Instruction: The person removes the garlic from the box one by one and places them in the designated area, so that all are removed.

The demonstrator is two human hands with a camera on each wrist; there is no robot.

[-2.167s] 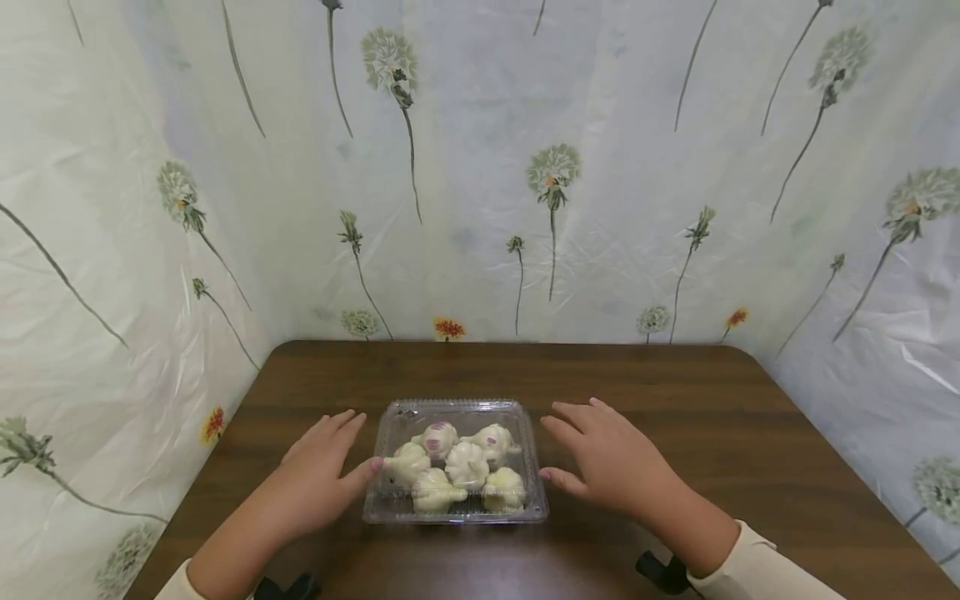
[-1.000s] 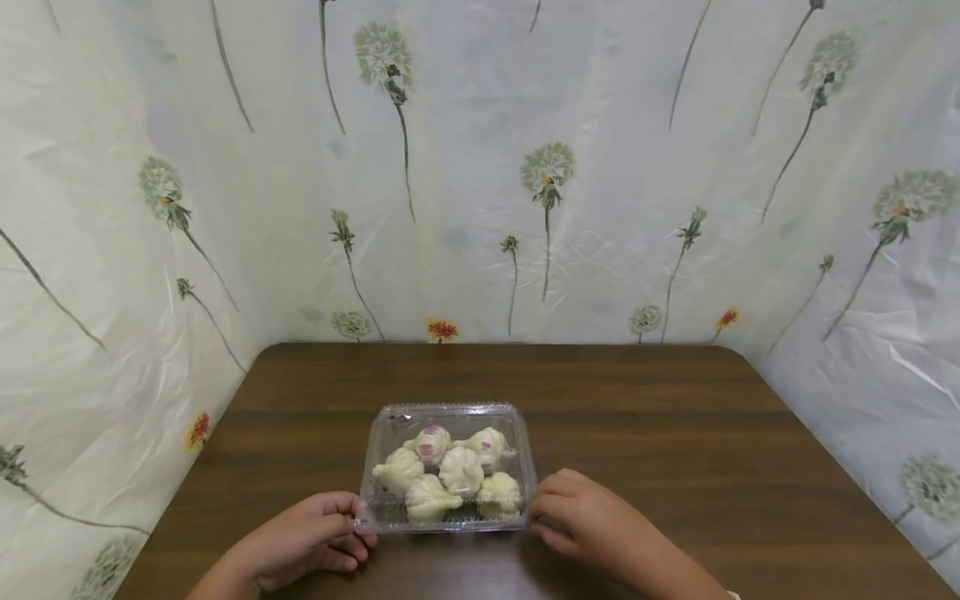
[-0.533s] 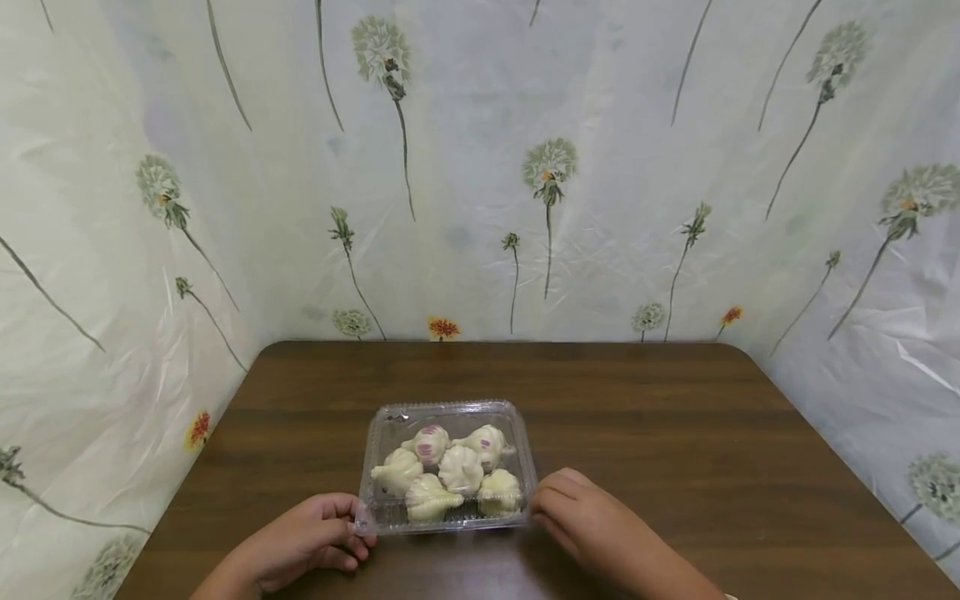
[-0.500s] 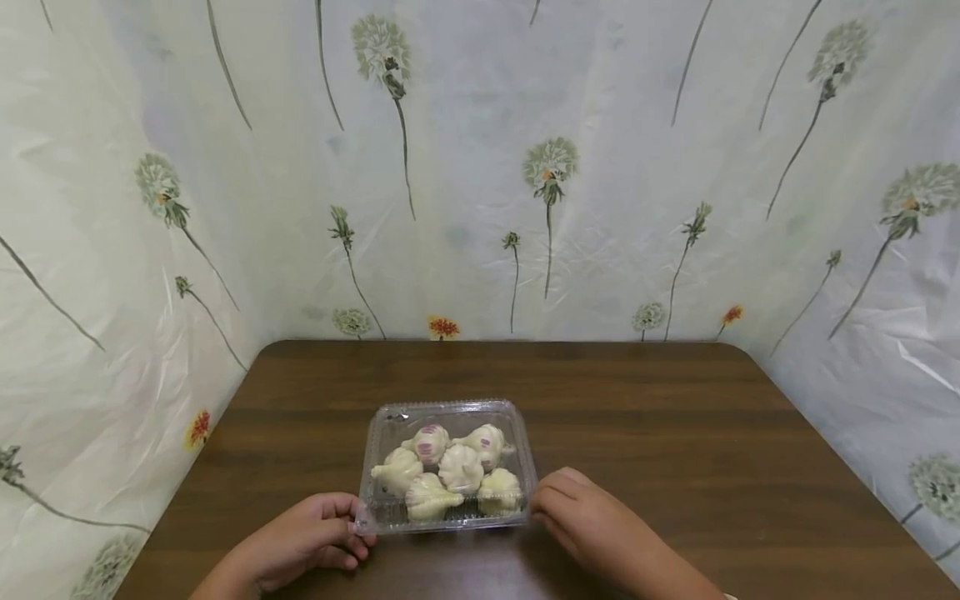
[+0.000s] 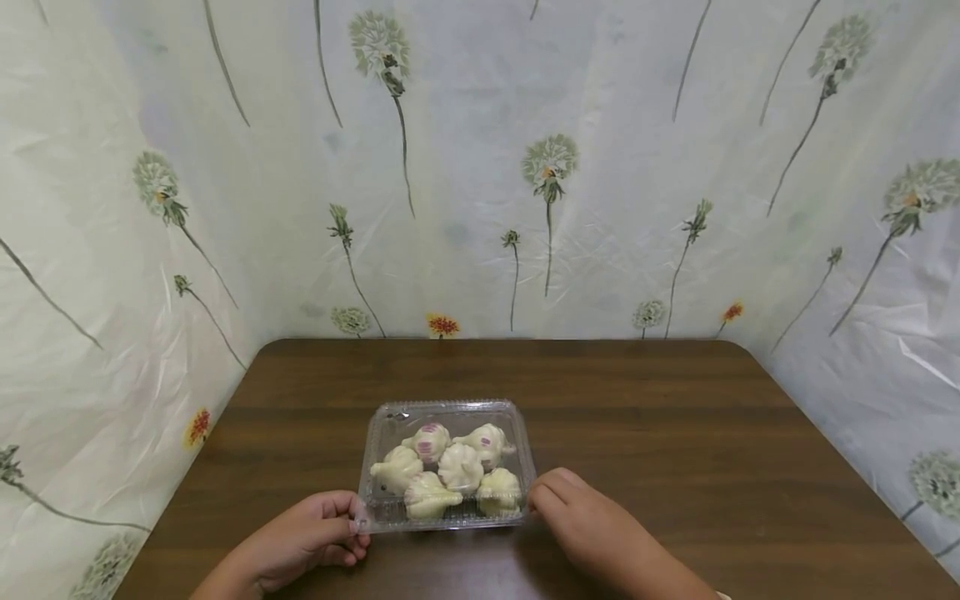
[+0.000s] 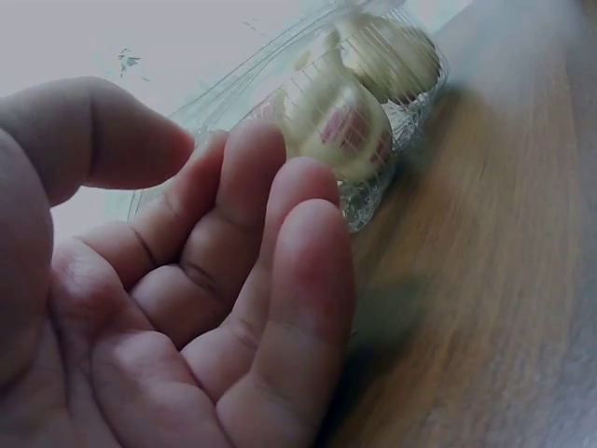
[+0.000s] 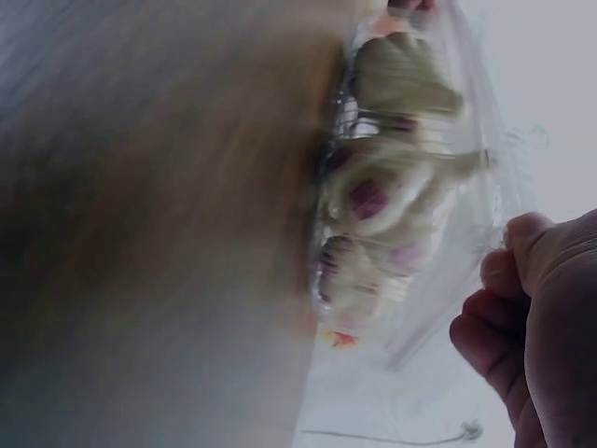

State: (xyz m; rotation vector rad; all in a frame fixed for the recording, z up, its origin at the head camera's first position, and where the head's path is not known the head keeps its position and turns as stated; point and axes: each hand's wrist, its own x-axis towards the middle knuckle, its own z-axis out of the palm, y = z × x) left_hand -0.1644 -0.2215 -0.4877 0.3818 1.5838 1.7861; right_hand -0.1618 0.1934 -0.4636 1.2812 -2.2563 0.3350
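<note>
A clear plastic clamshell container (image 5: 450,407) with its lid down sits near the front of the table. Several garlic bulbs (image 5: 461,468), whitish with purple patches on some, show through it. My left hand (image 5: 318,533) pinches the front left corner of the rim between thumb and index finger. The other fingers of that hand are curled loosely below the edge, as the left wrist view shows. At the front right corner my right hand (image 5: 592,529) pinches the rim; thumb and index fingertip meet at the lid's edge in the right wrist view, bulbs (image 7: 382,191) beyond.
The dark brown wooden table (image 5: 660,417) has rounded far corners. A pale curtain (image 5: 465,167) printed with dandelions stands behind it and along both sides.
Both hands, first spread open on either side of the container, have come down and nearer to its front corners and taken hold of the rim. Over the last half second they barely move.
</note>
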